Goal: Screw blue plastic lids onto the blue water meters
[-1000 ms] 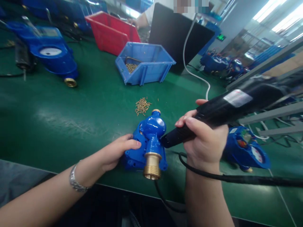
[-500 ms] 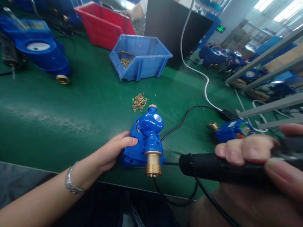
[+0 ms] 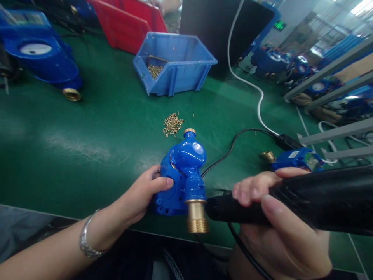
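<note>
A blue water meter (image 3: 190, 155) with brass threaded ends lies on the green table in front of me. My left hand (image 3: 151, 188) grips its left side, thumb on top of the blue housing. In my right hand (image 3: 279, 217) is a black electric screwdriver (image 3: 309, 198), held level with its nose against or just behind the meter's right side, near the brass pipe end. The screwdriver's tip is hidden behind the meter. A small pile of brass screws (image 3: 173, 124) lies just beyond the meter.
A blue bin (image 3: 189, 77) holding screws stands further back, beside a red bin (image 3: 125, 31). Another blue meter (image 3: 43, 50) is at left; a smaller blue unit (image 3: 297, 158) is at right. Black and white cables (image 3: 259, 105) cross the right side, near grey rails (image 3: 335, 134).
My right hand has brought the screwdriver leftward, its nose now up against the meter's side. The bare bit that showed earlier is hidden. My left hand keeps its hold; the view has shifted slightly.
</note>
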`<state>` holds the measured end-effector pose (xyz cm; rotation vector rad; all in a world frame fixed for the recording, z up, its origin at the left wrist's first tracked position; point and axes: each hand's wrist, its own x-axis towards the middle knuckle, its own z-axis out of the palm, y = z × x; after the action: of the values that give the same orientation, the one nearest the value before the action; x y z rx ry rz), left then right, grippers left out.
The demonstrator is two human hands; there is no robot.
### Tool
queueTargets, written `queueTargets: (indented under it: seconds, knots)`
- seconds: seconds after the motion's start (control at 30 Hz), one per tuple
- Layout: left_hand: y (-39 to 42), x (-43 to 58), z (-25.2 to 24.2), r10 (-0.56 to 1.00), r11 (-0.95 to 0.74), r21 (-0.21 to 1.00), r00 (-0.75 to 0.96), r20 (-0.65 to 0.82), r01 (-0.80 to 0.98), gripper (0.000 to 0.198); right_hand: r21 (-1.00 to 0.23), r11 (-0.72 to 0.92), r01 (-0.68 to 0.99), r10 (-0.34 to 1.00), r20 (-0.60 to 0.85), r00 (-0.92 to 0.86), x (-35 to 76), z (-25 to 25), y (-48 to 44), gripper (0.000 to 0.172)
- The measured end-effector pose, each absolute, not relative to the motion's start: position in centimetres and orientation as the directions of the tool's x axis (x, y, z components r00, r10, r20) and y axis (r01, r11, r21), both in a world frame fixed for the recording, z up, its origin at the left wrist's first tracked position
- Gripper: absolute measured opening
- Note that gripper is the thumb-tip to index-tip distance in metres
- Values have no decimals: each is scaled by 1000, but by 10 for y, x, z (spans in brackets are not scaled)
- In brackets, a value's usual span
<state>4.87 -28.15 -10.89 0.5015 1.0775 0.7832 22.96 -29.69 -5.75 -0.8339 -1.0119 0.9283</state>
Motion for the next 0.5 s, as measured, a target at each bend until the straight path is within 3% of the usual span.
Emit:
queueTargets:
  seconds: [0.5]
  knots:
    - [-281, 50, -108, 766, 643, 699, 248, -593, -314, 61, -903, 342, -261, 931, 287, 227, 230, -63, -297, 27]
